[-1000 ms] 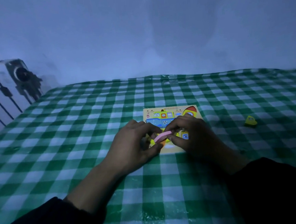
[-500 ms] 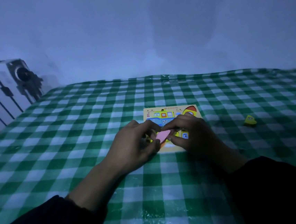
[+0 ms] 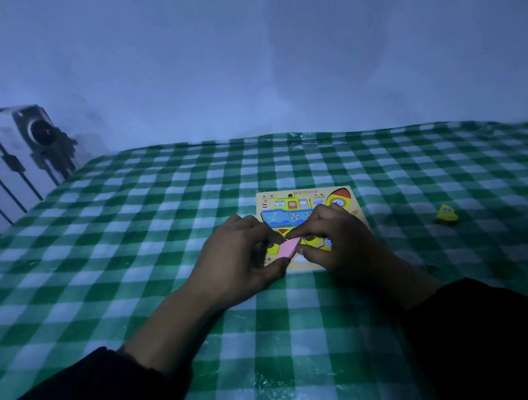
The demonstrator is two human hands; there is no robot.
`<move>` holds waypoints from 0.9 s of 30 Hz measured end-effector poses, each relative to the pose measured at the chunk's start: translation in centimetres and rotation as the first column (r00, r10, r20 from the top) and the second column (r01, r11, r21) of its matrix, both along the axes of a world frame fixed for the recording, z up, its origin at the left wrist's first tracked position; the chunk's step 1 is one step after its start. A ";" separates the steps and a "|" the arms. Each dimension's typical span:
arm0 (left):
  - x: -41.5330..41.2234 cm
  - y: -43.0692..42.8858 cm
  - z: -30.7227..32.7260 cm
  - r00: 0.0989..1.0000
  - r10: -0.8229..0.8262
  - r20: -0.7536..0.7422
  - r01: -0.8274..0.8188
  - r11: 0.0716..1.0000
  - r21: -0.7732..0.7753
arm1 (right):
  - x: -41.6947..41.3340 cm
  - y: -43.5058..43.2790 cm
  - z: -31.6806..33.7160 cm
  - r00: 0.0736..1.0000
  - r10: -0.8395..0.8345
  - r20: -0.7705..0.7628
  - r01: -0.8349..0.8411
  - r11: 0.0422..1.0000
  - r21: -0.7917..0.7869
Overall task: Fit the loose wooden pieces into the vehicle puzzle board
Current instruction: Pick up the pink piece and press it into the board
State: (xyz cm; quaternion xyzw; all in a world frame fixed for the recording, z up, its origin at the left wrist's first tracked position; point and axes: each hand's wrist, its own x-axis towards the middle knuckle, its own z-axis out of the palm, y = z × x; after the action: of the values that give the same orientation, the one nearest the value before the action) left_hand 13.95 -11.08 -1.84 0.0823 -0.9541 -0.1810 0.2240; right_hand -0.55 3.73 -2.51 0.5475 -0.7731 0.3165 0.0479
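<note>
The yellow puzzle board (image 3: pixel 312 192) lies on the green checked cloth, with a blue ship and an orange rocket fitted in its far half. My left hand (image 3: pixel 233 267) and my right hand (image 3: pixel 344 239) meet over its near half. Both pinch a flat pink piece (image 3: pixel 287 248), held tilted just above the board. The hands hide most of the board's lower part. A loose yellow piece (image 3: pixel 447 214) lies on the cloth to the right, apart from the board.
The checked tablecloth (image 3: pixel 131 244) covers the whole table up to a pale wall at the back. A white radiator with a dark valve (image 3: pixel 40 134) stands at the far left edge. Dark sleeves cover both forearms near the bottom.
The pink piece has turned from edge-on to showing its flat face and has sunk slightly toward the board. Both hands stay in nearly the same place.
</note>
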 end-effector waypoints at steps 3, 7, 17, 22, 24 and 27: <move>0.0 0.0 0.0 1.000 0.007 -0.007 -0.007 1.000 0.005 | 0.1 0.0 0.0 1.000 0.006 0.002 -0.006 1.000 0.015; 0.0 0.0 -0.1 1.000 0.005 -0.014 -0.005 1.000 0.022 | 0.2 0.0 -0.2 1.000 -0.003 -0.001 0.003 1.000 0.024; -0.2 -0.2 -0.4 1.000 -0.005 -0.008 0.006 0.999 0.043 | 0.3 0.0 -0.3 0.999 -0.028 -0.015 0.029 0.998 0.055; -0.3 -0.4 -0.7 1.000 -0.010 -0.002 0.010 0.999 0.053 | 0.4 0.1 -0.2 0.999 -0.024 -0.025 0.025 0.998 0.049; -0.4 -0.3 -0.7 1.000 -0.008 -0.007 0.009 0.998 0.062 | 0.4 0.1 -0.1 1.000 -0.023 -0.013 0.024 1.000 0.021; -0.4 -0.3 -0.6 1.000 -0.012 -0.014 0.013 0.997 0.078 | 0.4 0.2 0.1 1.000 -0.019 0.004 0.019 1.000 0.006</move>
State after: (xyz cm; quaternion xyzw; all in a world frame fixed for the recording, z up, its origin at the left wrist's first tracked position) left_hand 13.53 -11.37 -2.43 0.0839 -0.9453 -0.2201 0.2259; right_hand -0.12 3.91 -2.44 0.5399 -0.7792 0.3148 0.0480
